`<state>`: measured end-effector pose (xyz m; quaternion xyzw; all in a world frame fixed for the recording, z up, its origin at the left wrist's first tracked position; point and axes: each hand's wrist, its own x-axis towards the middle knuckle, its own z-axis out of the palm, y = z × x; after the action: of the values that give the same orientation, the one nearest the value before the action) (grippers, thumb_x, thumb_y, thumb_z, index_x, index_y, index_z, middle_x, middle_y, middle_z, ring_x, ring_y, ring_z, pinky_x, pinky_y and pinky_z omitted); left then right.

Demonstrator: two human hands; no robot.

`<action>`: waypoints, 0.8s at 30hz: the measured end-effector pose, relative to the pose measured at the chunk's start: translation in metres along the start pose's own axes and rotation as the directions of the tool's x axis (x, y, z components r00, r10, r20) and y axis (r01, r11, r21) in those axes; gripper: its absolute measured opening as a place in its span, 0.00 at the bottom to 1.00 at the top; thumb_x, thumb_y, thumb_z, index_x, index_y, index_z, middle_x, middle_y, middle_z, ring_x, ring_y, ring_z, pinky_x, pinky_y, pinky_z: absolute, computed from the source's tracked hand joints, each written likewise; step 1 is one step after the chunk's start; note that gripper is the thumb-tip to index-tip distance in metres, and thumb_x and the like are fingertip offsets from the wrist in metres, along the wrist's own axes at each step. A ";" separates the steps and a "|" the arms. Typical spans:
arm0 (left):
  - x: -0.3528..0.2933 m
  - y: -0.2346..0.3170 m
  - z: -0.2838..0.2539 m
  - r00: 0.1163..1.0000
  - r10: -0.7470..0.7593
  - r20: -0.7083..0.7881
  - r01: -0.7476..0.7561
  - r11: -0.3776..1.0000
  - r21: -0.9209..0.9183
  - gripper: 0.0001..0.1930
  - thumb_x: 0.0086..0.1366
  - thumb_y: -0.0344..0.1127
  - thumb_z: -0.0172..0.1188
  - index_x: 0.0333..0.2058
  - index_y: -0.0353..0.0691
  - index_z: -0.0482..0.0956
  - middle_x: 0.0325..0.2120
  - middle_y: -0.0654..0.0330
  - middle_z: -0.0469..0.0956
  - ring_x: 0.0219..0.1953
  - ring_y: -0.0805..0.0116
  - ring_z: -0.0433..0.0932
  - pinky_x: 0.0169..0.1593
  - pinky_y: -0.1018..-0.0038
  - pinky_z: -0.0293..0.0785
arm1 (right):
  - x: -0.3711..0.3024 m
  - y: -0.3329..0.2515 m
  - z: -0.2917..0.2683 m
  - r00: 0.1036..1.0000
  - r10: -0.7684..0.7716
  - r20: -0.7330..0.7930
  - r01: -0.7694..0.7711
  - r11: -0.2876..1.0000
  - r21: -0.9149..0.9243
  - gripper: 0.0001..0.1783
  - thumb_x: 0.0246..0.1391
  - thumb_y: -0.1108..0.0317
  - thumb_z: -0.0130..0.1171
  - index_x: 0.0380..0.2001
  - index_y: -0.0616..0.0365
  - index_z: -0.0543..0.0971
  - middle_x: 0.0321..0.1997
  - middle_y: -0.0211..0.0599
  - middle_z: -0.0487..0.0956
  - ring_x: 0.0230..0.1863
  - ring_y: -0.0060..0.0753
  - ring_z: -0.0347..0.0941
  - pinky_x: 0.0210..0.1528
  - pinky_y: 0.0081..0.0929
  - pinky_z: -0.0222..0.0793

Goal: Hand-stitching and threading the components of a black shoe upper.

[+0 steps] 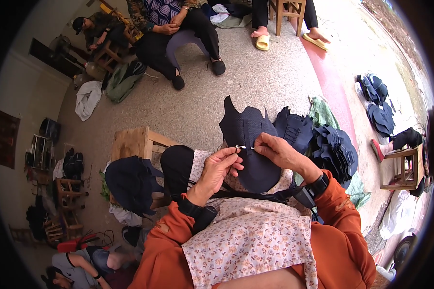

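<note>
Across my lap lies a dark navy piece (258, 173) shaped like a shoe upper, with a mesh part and a slit down its middle. Above it, my left hand (216, 169) pinches a small, slim white tool (240, 147) with a dark slot, its exact kind too small to make out. My right hand (280, 150) is closed in a pinch at the tool's other end, where a short white tip shows; whether it grips the tool or something thin is hidden. A floral apron (250, 236) covers my lap.
Stacked dark pieces (333, 151) lie to my right, beside green sacking (323, 111). At my left, more pieces (134, 183) rest by a wooden stool (130, 144). A seated person (166, 29) is across from me; other people sit around. Another stool (402, 168) stands far right.
</note>
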<state>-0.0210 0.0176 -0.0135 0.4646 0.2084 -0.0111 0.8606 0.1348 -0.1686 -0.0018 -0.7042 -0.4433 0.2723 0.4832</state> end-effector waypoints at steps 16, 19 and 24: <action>0.001 -0.004 0.002 1.000 0.021 -0.022 -0.021 1.000 0.009 0.09 0.67 0.32 0.59 0.44 0.37 0.78 0.31 0.57 0.82 0.28 0.70 0.82 0.26 0.80 0.76 | 0.002 0.001 -0.002 1.000 0.015 0.021 -0.016 1.000 0.027 0.08 0.61 0.67 0.56 0.37 0.60 0.73 0.32 0.40 0.78 0.35 0.35 0.76 0.38 0.29 0.70; 0.001 -0.004 0.002 0.999 0.020 -0.028 -0.020 1.000 0.007 0.10 0.67 0.33 0.59 0.44 0.37 0.78 0.31 0.57 0.82 0.28 0.70 0.82 0.25 0.80 0.76 | 0.002 0.000 -0.003 1.000 0.007 0.024 -0.008 0.999 0.033 0.08 0.61 0.67 0.56 0.37 0.60 0.73 0.32 0.39 0.78 0.34 0.34 0.76 0.38 0.29 0.70; 0.001 -0.004 0.006 0.998 0.033 -0.044 -0.032 0.999 0.017 0.09 0.67 0.32 0.59 0.44 0.38 0.78 0.30 0.58 0.82 0.28 0.71 0.82 0.25 0.81 0.75 | 0.003 -0.003 -0.005 0.998 0.023 0.056 -0.024 0.999 0.027 0.08 0.61 0.67 0.56 0.37 0.60 0.73 0.31 0.39 0.78 0.34 0.33 0.75 0.38 0.28 0.70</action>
<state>-0.0189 0.0103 -0.0142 0.4749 0.2198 0.0114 0.8521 0.1394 -0.1678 0.0028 -0.6947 -0.4444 0.3035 0.4773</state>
